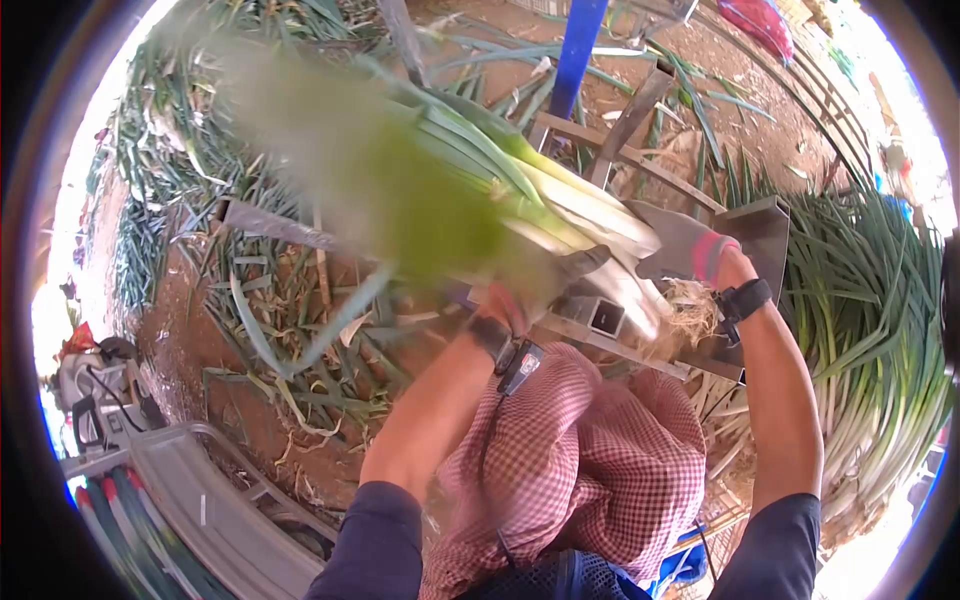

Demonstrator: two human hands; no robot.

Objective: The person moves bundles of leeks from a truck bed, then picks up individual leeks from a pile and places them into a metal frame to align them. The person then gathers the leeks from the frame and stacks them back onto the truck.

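Note:
A bundle of long green onions [575,205] slants across the middle, white stems to the right and leaves to the upper left. Its leaf end is close to the camera and badly blurred. My left hand [545,275], in a dark glove, is wrapped round the stems from below. Shaggy roots [690,312] hang at the stem ends, below my right hand. My right hand [690,245], in a grey glove with a pink cuff, is beside the stem ends; its fingers are smeared and I cannot make out their grip.
A metal frame [640,155] with a blue post [578,55] stands beyond the bundle. At right lies a big pile of green onions [870,330]; more leaves [165,150] heap at upper left. A grey cart [195,495] is at lower left. Checked cloth [600,450] covers my lap.

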